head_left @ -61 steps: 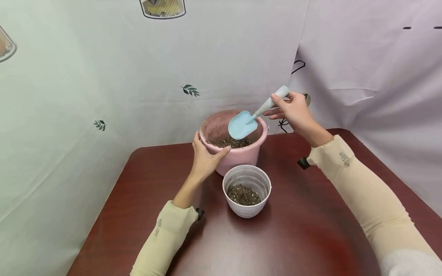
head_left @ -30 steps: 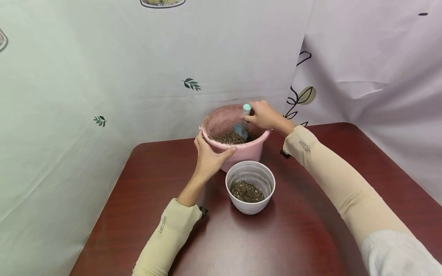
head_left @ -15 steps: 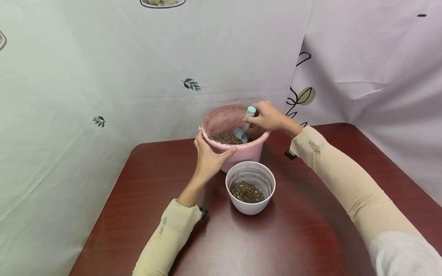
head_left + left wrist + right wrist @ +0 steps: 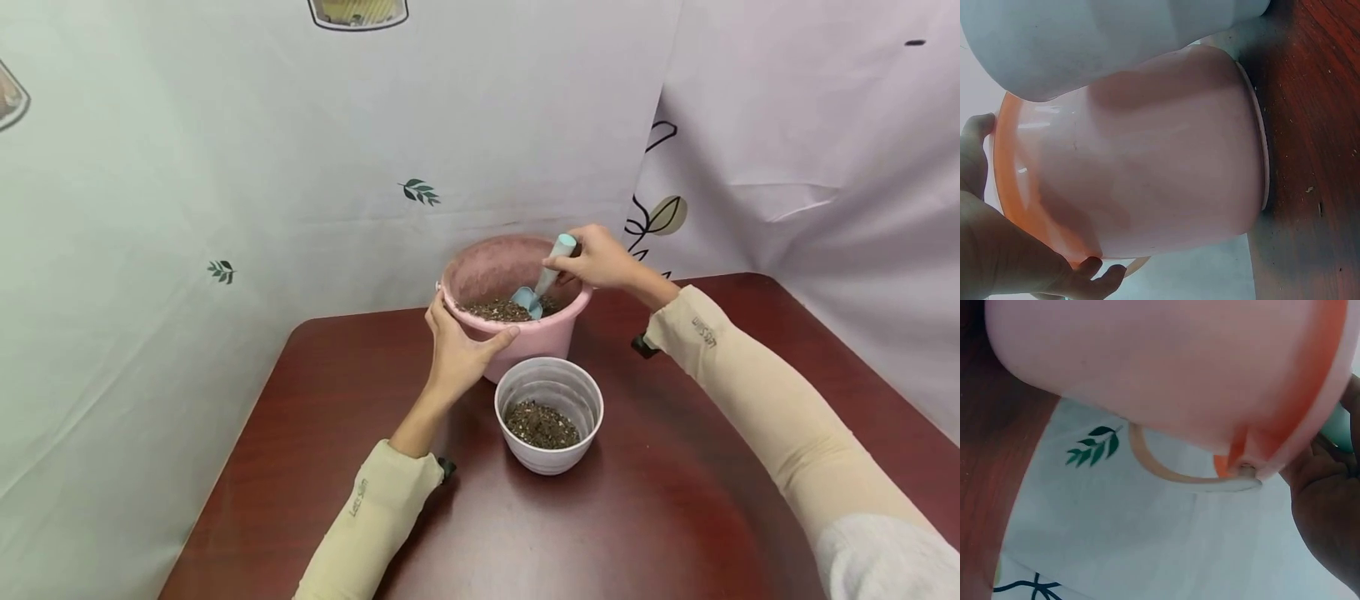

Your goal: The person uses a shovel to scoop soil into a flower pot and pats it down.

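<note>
Trowel [image 4: 551, 271] stands with its blade partly in the soil [image 4: 491, 311] inside the pink bucket [image 4: 551, 335], at the centre of the head view; its handle tilts toward the upper right. The right hand [image 4: 600, 258] grips the handle, fingers and thumb closed around it. The left hand [image 4: 456, 354] holds the bucket's rim at the left and near side. The white pot [image 4: 547, 458], just below the bucket in the frame, contains a shallow layer of potting mix [image 4: 542, 425]. Step in hand, as judged: loading the blade. The next move would call for levelling the blade, lifting it clear of the rim and keeping the bucket steady; tilting the load early could spill it.
</note>
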A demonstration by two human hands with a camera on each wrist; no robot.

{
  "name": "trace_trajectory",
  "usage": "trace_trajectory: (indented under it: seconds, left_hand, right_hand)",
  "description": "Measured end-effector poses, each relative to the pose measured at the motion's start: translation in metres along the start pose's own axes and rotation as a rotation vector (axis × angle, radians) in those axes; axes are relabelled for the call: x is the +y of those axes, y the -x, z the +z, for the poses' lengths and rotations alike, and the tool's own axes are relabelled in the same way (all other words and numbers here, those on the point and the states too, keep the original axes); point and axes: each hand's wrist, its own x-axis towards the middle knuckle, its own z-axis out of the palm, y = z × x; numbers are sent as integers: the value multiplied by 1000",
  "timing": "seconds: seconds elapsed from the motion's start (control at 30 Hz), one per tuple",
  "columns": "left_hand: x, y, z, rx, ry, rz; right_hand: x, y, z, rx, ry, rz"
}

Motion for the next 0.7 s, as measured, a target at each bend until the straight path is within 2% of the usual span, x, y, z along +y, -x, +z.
trace_trajectory:
  seconds: [0.27, 0.53, 0.7]
  left_hand:
    - [-1, 2, -2, 0, -7, -12]
    - [0, 0, -3, -14, -7, -35]
    - [1, 1, 0, -13, -11, -55]
  right_hand:
    - [-7, 4, -3, 5, -67, 12]
    - [-8, 5, 1, 5, -213, 66]
    - [-9, 8, -1, 7, -213, 94]
